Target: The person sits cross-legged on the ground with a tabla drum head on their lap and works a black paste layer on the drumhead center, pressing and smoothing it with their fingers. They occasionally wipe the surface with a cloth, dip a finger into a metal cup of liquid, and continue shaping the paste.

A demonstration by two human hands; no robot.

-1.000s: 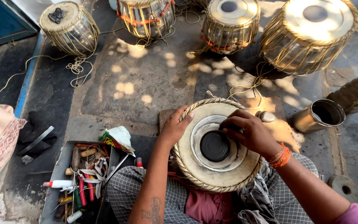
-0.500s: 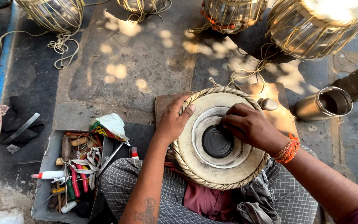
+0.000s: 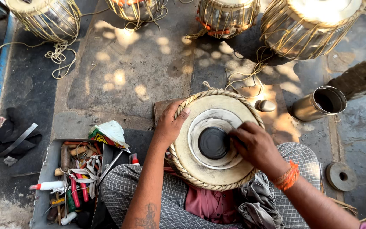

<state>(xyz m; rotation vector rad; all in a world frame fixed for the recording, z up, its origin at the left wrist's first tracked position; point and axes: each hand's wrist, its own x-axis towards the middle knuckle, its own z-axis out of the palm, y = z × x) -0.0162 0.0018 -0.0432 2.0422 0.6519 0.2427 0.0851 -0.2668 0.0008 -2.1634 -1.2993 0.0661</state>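
Observation:
A round drum head with a braided rim and a black centre patch rests on my lap. My left hand grips the drum's left rim, thumb lying on the pale skin. My right hand, with an orange thread band at the wrist, presses its fingertips against the right edge of the black patch; whether the fingers pinch anything is hidden. A checked cloth covers my legs.
A grey tray of hand tools sits at my left knee. Several rope-laced metal drums stand along the far side. A metal cup and a small smooth stone lie to the right, a metal ring lower right.
My right hand has slid from the top of the black patch to its right edge. The camera has shifted closer. My left hand keeps its grip on the rim.

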